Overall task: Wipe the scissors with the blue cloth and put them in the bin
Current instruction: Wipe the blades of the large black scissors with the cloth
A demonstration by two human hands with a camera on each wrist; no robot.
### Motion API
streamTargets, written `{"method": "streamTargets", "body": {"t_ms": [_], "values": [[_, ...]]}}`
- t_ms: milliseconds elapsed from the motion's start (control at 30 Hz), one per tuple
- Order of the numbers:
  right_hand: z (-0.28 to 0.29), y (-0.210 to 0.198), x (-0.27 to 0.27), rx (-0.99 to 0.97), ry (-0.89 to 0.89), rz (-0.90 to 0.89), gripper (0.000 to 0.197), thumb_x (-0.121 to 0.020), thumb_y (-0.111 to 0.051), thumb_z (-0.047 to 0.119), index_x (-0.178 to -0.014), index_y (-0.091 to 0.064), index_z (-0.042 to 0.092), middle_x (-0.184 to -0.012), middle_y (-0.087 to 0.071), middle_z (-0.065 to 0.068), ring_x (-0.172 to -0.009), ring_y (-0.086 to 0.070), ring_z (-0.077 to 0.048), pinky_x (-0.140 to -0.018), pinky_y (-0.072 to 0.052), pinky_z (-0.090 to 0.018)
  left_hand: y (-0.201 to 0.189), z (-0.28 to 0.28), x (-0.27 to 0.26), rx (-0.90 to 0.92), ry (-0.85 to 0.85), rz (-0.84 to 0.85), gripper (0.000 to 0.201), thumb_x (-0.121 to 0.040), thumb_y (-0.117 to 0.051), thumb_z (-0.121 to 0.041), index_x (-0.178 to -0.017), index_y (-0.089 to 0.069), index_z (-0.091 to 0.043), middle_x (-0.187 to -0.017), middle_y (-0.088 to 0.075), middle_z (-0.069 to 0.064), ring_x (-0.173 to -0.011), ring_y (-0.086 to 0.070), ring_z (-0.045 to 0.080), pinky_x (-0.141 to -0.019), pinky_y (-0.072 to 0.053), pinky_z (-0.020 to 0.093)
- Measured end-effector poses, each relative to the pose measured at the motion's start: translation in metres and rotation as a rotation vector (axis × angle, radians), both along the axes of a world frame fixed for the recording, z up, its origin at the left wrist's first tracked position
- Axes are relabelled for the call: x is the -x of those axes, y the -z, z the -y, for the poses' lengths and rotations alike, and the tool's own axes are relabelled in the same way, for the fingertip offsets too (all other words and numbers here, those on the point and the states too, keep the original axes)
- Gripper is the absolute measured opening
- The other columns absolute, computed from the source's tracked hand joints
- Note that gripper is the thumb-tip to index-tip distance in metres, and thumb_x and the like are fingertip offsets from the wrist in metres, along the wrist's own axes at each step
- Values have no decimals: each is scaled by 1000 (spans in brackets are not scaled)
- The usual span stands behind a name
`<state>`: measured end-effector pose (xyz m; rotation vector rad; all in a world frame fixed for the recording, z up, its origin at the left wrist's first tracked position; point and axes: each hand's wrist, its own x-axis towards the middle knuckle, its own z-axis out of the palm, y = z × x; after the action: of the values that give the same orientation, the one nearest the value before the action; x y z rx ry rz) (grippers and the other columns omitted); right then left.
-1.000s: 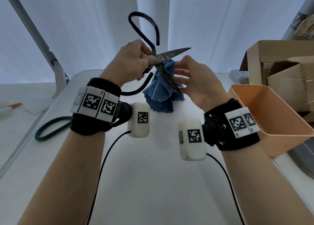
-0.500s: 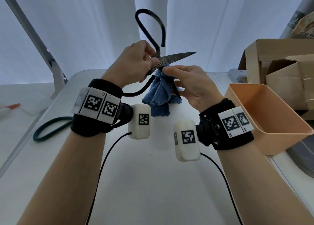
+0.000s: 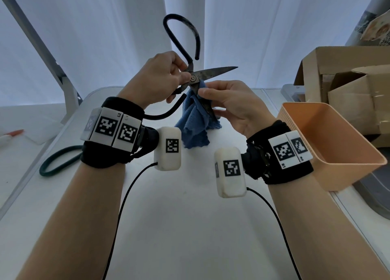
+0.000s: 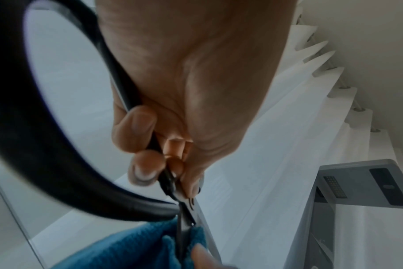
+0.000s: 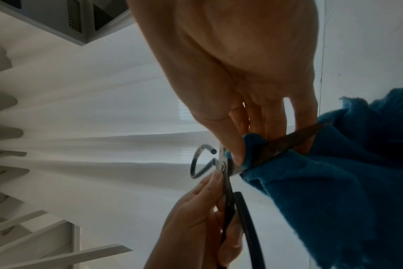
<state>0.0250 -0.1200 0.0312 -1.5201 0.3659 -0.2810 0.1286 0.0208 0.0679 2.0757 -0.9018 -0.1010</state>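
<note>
Dark old scissors with big black loop handles are held up over the table, blades spread apart. My left hand grips them at the pivot and upper handle shank, seen close in the left wrist view. My right hand pinches the blue cloth round the lower blade just below the pivot. In the right wrist view the rusty blade sticks out of the cloth between thumb and fingers. The rest of the cloth hangs down to the table. The orange bin stands at the right, beside my right wrist.
A green loop handle of another tool lies on the white table at the left, behind my left wrist. Cardboard boxes stand behind the bin. A slanted metal pole rises at the far left before white curtains.
My right hand has slid the cloth up the lower blade, from near its tip to just below the pivot. The left hand keeps its grip, and the scissors' top loop has tilted slightly right.
</note>
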Motion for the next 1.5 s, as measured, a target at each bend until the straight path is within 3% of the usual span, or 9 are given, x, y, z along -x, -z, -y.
{"method": "streamTargets", "body": {"t_ms": [133, 267, 433, 567, 733, 1067, 1200, 1367, 1500], "values": [[-1, 0, 1, 14, -20, -7, 21, -91, -69, 10, -111, -69, 2, -88, -70, -2, -70, -67, -9, -64, -53, -22, -1, -3, 0, -19, -6, 5, 20, -98, -61, -20, -112, -57, -7, -77, -67, 11, -41, -50, 10, -42, -37, 12], [-2, -1, 0, 44, 44, -22, 18, -85, -77, 28, -87, -69, 12, -79, -67, 2, -64, -63, -7, -60, -51, -20, -2, -2, 0, 16, -24, -67, 17, -99, -59, -17, -111, -59, -6, -72, -66, 1, -45, -50, 16, -47, -41, 23], [-2, -1, 1, 56, -25, -22, 13, -90, -71, 10, -102, -70, 7, -90, -69, -4, -80, -63, -15, -78, -54, -30, -2, -5, -1, 14, -33, -75, 16, -98, -59, -17, -111, -57, -8, -69, -66, -2, -44, -49, 16, -43, -40, 21], [-2, -2, 2, 79, 33, -21, 13, -85, -77, 19, -86, -65, 13, -88, -66, -2, -75, -61, -11, -65, -50, -24, -2, -4, 0, 22, -44, -89, 17, -99, -59, -18, -112, -58, -8, -71, -66, -1, -44, -50, 14, -47, -41, 23], [-3, -5, 2, 66, 142, 32, 15, -90, -64, 16, -75, -61, 16, -79, -62, 1, -75, -58, -16, -69, -52, -27, -4, -4, 1, 66, -72, -130, 16, -99, -59, -18, -110, -59, -7, -68, -65, -3, -45, -49, 16, -52, -41, 27], [7, -5, 3, 29, 230, 12, 28, -94, -36, 7, -106, -59, 17, -98, -55, 0, -94, -58, -22, -69, -53, -30, -7, -19, -10, 49, -152, -109, 17, -99, -59, -20, -112, -58, -9, -71, -65, -1, -49, -51, 18, -54, -43, 28], [4, -2, 2, 15, 261, 12, 29, -94, -52, 19, -123, -51, 20, -107, -58, -2, -95, -58, -17, -81, -54, -34, -7, -22, -12, 54, -161, -112, 19, -99, -59, -20, -113, -58, -8, -72, -65, 0, -51, -51, 19, -56, -43, 30], [5, 2, 0, 15, 254, 21, 43, -86, -62, 1, -122, -46, 17, -106, -59, -6, -92, -61, -18, -81, -55, -32, -7, -20, -12, 60, -153, -124, 19, -99, -60, -20, -113, -58, -7, -70, -64, -1, -50, -51, 18, -56, -42, 30], [8, 4, -4, -2, 336, 61, 24, -92, -62, 6, -115, -56, 8, -104, -63, -6, -95, -63, -18, -84, -58, -32, -7, -20, -12, 63, -152, -130, 19, -99, -60, -21, -113, -58, -8, -69, -63, -2, -51, -51, 17, -54, -43, 28]]}}
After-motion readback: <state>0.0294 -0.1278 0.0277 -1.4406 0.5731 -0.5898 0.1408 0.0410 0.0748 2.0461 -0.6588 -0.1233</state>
